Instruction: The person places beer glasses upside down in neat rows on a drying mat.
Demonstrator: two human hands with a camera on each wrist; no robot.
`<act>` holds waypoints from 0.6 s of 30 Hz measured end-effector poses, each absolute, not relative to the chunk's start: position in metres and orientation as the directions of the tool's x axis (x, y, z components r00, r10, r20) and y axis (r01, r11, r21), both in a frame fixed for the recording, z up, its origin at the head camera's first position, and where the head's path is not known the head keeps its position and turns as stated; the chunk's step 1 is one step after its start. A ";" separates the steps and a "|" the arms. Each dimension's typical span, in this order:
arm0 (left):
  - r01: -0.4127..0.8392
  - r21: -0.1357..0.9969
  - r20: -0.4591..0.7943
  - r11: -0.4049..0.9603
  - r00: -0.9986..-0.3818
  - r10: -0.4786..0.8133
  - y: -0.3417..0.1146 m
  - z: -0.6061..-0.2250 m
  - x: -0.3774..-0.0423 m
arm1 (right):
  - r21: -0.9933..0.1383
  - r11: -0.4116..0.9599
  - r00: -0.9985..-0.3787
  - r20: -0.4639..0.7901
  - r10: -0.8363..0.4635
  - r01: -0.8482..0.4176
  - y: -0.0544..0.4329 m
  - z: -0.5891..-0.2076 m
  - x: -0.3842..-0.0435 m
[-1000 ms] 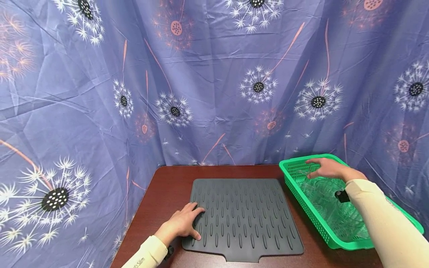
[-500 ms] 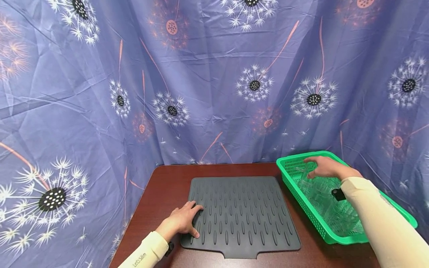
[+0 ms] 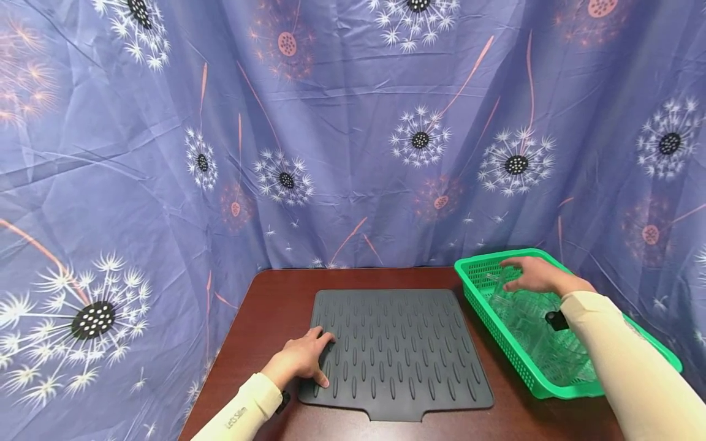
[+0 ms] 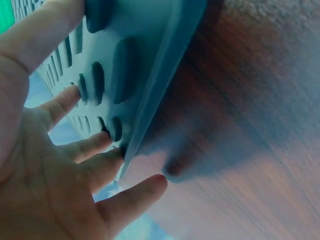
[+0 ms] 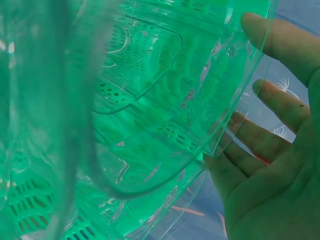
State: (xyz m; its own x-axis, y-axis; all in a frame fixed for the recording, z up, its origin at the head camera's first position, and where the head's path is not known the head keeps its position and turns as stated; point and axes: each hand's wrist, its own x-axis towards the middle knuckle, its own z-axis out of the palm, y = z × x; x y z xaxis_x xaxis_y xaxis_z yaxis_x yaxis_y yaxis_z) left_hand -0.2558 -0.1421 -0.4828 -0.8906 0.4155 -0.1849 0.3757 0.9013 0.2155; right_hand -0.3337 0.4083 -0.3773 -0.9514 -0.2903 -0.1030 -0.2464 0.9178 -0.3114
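My left hand rests on the left edge of a dark grey ribbed mat, fingers spread. In the left wrist view, its fingertips touch the raised ribs, and the little finger reaches over the wood. My right hand is over the far end of a green plastic basket. Its thumb and fingers curve around a clear cup there. In the right wrist view, fingertips show against the cup's see-through wall; its outline blends with other clear pieces.
Several clear cups lie jumbled in the basket, on the right of the brown wooden table. The mat's front tab points toward me. A blue dandelion-print curtain hangs behind and at both sides.
The head view has shifted slightly. The clear cup shows more plainly below the right fingers than a second ago. My left hand stays at the same place on the mat.
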 end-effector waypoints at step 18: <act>0.377 0.229 -0.176 0.898 -0.891 0.419 -0.138 -0.480 -0.255 | -0.321 0.904 -0.959 0.065 -0.276 -0.282 0.403 -0.360 -0.323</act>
State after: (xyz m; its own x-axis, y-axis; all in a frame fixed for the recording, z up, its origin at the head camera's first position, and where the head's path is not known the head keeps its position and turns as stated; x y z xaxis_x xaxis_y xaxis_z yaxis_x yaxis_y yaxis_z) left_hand -0.2547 -0.1384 -0.4798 -0.8907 0.4191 -0.1763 0.3771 0.8975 0.2285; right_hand -0.3235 0.4029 -0.3600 -0.9588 -0.2764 0.0655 -0.2825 0.9039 -0.3213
